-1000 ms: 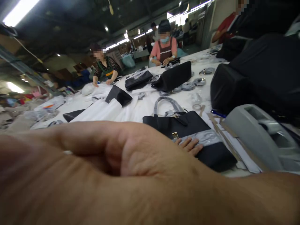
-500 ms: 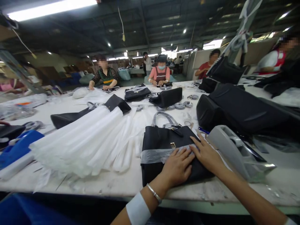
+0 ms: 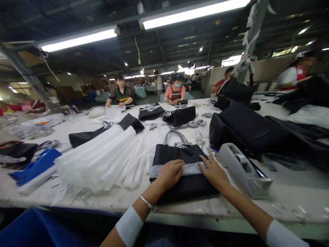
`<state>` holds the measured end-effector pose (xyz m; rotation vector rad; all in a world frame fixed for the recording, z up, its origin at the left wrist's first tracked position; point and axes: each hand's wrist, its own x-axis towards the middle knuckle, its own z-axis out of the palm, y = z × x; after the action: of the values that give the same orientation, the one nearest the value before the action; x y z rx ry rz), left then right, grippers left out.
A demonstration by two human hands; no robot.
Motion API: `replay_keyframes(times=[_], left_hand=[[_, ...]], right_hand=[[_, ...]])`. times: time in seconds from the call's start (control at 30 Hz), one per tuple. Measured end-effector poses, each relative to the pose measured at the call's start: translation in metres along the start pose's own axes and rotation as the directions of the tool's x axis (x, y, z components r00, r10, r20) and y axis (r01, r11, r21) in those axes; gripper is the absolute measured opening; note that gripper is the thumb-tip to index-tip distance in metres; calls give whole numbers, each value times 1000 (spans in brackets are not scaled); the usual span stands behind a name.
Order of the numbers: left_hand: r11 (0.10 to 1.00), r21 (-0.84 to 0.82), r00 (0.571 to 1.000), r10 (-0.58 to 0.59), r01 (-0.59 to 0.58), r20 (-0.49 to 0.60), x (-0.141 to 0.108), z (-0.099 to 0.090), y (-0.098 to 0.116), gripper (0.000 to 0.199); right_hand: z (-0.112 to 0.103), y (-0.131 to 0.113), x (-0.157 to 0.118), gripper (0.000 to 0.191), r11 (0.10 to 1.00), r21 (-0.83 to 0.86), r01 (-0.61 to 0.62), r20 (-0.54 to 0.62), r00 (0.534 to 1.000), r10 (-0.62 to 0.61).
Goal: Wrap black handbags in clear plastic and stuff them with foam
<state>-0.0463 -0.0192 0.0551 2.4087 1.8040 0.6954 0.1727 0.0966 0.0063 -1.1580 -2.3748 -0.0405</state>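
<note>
A black handbag (image 3: 187,192) lies on the worktable in front of me, its wrapped handle (image 3: 176,133) pointing away. Across its front runs a whitish translucent strip (image 3: 191,169). My left hand (image 3: 170,174) rests on the left part of this strip, fingers stretched out and close together. On the strip's right end and the bag's right side lies my right hand (image 3: 214,172), fingers spread. Between the two hands a stretch of the strip shows. The bag's clasp cannot be made out now.
A grey tape dispenser (image 3: 243,171) stands just right of the bag. To the left lie a pile of white wrapping sheets (image 3: 92,161) and a blue tape dispenser (image 3: 37,166). Black bags (image 3: 246,127) crowd the right. Co-workers (image 3: 120,92) are at the table's far side.
My left hand has slid left along the strip, away from my right hand, which stays near the right end. The camera view has tilted up somewhat.
</note>
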Motion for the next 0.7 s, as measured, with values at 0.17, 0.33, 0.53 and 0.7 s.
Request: replay_keyframes(times=[0.17,0.33,0.53,0.7], left_hand=[[986,168,997,-1,-13,83,-4,17,-8,45],[990,137,996,-27,15,88,-5,26,-10,45],[996,-76,993,-47,56,112,34,-9,-25,34],[989,58,989,-141,138,50,79,-24,-56,26]], right_hand=[[-3,3,10,44,998,-57,-22,-22,1000,21],[-20,-7,71,32,956,206,207,18,976,-216],[10,-18,154,35,910,281,306,303,871,-387],[42,-13,183,28,910,267,318,403,821,-405]])
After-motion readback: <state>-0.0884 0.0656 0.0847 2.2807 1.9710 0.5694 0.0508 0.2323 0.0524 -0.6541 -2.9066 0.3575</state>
